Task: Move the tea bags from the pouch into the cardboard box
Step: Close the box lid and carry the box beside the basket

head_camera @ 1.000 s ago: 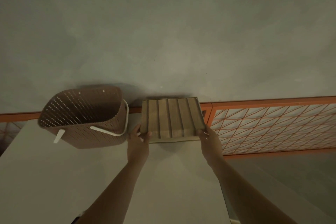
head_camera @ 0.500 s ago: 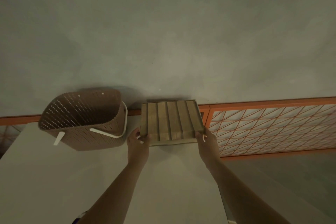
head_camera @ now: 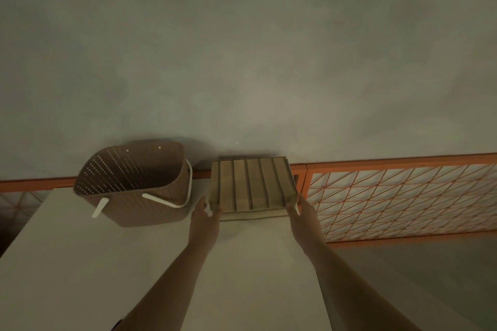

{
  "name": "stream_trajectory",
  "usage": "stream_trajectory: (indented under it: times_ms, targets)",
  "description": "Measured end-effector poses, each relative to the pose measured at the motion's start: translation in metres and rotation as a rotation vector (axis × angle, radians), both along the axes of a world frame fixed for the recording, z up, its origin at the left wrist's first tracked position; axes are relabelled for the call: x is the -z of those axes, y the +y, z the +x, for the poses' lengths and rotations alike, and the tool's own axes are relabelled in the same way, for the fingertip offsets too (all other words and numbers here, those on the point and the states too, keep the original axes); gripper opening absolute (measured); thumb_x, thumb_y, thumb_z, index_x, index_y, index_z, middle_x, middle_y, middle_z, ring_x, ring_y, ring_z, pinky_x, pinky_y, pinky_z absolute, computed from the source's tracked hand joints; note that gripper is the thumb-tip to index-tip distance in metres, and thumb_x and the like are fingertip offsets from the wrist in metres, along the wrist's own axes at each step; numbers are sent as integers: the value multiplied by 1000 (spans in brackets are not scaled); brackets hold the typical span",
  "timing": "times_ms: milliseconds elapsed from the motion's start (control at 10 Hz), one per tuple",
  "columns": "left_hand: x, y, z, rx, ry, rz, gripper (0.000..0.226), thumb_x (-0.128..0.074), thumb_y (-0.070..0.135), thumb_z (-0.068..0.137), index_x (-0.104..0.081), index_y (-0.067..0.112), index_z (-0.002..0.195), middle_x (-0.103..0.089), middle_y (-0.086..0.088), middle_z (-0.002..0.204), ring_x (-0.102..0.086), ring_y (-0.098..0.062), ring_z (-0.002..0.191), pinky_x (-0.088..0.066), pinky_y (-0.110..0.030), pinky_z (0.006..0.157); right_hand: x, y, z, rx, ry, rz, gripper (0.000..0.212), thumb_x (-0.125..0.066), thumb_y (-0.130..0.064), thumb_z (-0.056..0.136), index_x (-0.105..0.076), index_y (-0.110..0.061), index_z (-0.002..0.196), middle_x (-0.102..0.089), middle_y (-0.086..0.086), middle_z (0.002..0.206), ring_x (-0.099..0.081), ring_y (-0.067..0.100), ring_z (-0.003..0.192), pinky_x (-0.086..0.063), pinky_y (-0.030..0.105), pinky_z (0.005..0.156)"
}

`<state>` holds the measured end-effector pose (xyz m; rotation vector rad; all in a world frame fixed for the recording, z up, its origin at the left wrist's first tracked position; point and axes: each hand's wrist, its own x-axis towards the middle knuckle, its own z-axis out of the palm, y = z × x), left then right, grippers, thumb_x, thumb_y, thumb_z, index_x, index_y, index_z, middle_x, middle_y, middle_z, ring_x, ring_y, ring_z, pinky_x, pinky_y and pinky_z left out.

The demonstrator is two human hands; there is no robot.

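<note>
Cardboard box (head_camera: pixel 251 185) with upright dividers, at the far edge of the pale table (head_camera: pixel 80 263), gripped at its near corners: left hand (head_camera: pixel 204 219) curled on the left corner, right hand (head_camera: pixel 301 216) on the right. Just left, apart: perforated brown basket (head_camera: pixel 134 185) with white handle.

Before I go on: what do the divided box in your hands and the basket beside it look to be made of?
Box: looks like matte brown cardboard, with thin flat dividers forming slots; dim light leaves it uncertain. Basket: probably moulded brown plastic, its walls pierced by regular rows of small holes, with a smooth white handle.
</note>
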<state>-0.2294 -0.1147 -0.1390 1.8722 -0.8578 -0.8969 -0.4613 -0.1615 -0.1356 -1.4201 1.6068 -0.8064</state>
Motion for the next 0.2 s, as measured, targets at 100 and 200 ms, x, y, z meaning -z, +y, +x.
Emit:
stream_trajectory:
  times_ms: [100, 200]
  targets:
    - [-19, 11, -4, 41, -59, -5, 68, -59, 33, 101, -28, 11, 158, -31, -15, 162, -35, -32, 146, -31, -46, 118, -18, 11, -4, -23, 12, -45, 51, -45, -43, 100, -39, -26, 147, -50, 2, 141, -45, 23, 130, -41, 42, 105]
    - [-41, 23, -9, 90, -164, 30, 68, -56, 37, 102, -30, 8, 157, -31, -17, 162, -32, -34, 148, -29, -45, 119, -42, 23, -4, -73, 26, -108, 44, -44, -41, 100, -47, -25, 141, -54, 3, 133, -50, 22, 122, -43, 34, 94]
